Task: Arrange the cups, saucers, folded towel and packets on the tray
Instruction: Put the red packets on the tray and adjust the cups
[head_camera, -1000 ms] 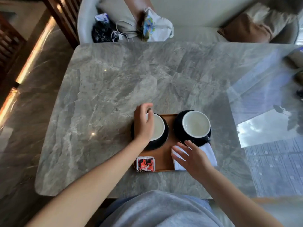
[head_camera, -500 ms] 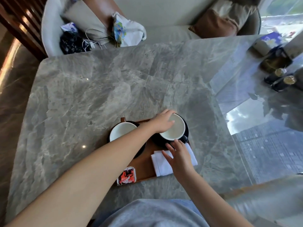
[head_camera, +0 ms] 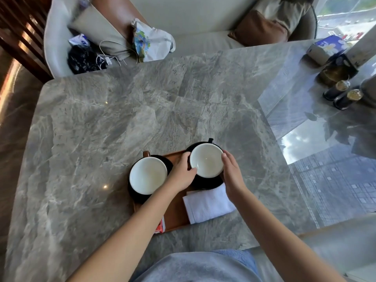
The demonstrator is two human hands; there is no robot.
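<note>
Half a second back: left hand reaching across to the right cup's rim, right hand resting on the folded towel. Now: both hands cupped around the right cup (head_camera: 206, 160), left hand (head_camera: 183, 176) pressing its near-left rim, right hand (head_camera: 233, 176) lifted off the towel and wrapped against the cup's right side. Handle now pointing away, at the far rim, where before it sat toward the near right; likely being turned on its saucer (head_camera: 203, 183) to line up with the other one. A fine adjustment, then, rather than a placement: everything seems to be on the tray (head_camera: 177, 210) already, so probably close to finished.

Between the two hands: right cup, gripped from both sides, seated on its dark saucer at the tray's far right corner. Just left of the left hand, touching the wrist or nearly so: left cup (head_camera: 148, 175) on its own saucer, brown handle pointing away. Directly beneath the right wrist: folded towel (head_camera: 209, 204), untouched, overhanging the tray's right edge a little. Under the left forearm, at the tray's near edge: packets (head_camera: 160, 226), mostly hidden, only a red-and-white corner showing. Tray itself near the front edge of the tabletop (head_camera: 122, 110).
</note>
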